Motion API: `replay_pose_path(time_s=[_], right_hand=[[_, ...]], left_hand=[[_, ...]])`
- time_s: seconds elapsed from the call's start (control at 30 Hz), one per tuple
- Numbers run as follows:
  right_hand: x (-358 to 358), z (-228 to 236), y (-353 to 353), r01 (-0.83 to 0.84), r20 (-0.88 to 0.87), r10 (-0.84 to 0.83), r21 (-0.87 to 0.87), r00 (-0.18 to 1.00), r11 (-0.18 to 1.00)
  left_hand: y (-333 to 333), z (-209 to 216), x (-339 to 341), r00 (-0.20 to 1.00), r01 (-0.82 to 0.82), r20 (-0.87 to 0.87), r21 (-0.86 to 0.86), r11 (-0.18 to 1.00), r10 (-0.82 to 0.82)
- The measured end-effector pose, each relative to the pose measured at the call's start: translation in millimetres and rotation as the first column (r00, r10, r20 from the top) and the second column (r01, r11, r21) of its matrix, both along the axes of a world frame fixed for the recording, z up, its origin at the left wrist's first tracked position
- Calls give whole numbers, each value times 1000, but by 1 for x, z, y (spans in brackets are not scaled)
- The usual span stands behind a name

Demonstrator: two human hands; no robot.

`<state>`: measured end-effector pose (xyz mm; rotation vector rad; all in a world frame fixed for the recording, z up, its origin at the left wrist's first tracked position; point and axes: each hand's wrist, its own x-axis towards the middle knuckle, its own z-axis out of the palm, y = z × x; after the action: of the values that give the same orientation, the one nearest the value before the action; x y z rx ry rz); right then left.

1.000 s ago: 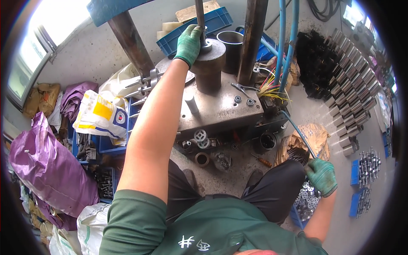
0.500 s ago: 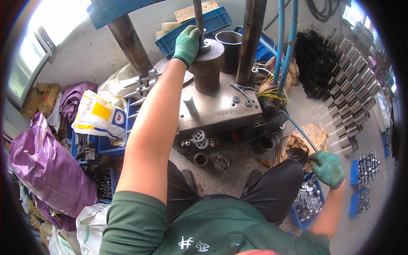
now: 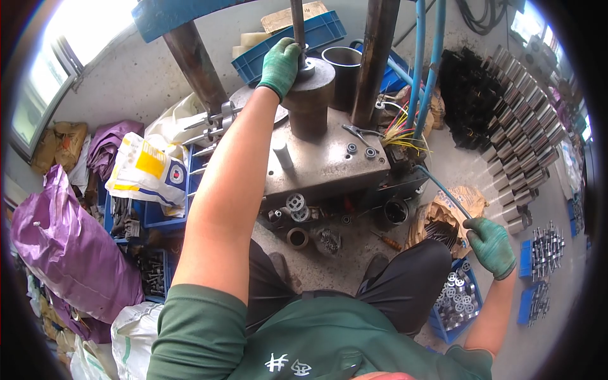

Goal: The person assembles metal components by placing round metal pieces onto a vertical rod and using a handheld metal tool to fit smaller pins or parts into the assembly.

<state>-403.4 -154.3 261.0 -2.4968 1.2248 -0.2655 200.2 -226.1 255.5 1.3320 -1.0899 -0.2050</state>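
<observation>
My left hand (image 3: 280, 67), in a green knitted glove, reaches to the far middle. Its fingers close on an upright metal shaft (image 3: 298, 30) from the left, just above a dark ring (image 3: 306, 69) on a thick round steel block (image 3: 311, 95). The gloved fingers hide part of the shaft. At the right, my right hand (image 3: 492, 250), also in a green glove, is at the end of a long blue-grey lever (image 3: 446, 192). Thumb and fingers are bent around the lever's end, which the glove partly hides.
The steel press table (image 3: 335, 168) carries a short pin (image 3: 283, 155), pliers (image 3: 361, 134) and two small bearings. A blue crate (image 3: 467, 316) of metal wheels stands below my right hand. Stacked metal cylinders (image 3: 532, 120) line the right; a purple sack (image 3: 73, 253) bulges left.
My right hand's grip on the lever has shifted slightly, with the thumb and fingers a little looser. The lever's end is slightly higher. My left hand remains at the shaft.
</observation>
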Motion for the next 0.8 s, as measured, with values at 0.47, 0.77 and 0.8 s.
replay_pose_path(time_s=[0.47, 0.77, 0.8], right_hand=[[104, 92, -168, 235, 255, -73, -691, 964, 683], [114, 96, -202, 251, 142, -209, -617, 968, 746], [110, 97, -198, 254, 141, -213, -620, 967, 743]], left_hand=[[7, 7, -18, 1000, 14, 16, 35, 999, -15], [15, 10, -26, 998, -22, 57, 18, 1000, 21], [18, 11, -32, 999, -3, 38, -16, 1000, 3]])
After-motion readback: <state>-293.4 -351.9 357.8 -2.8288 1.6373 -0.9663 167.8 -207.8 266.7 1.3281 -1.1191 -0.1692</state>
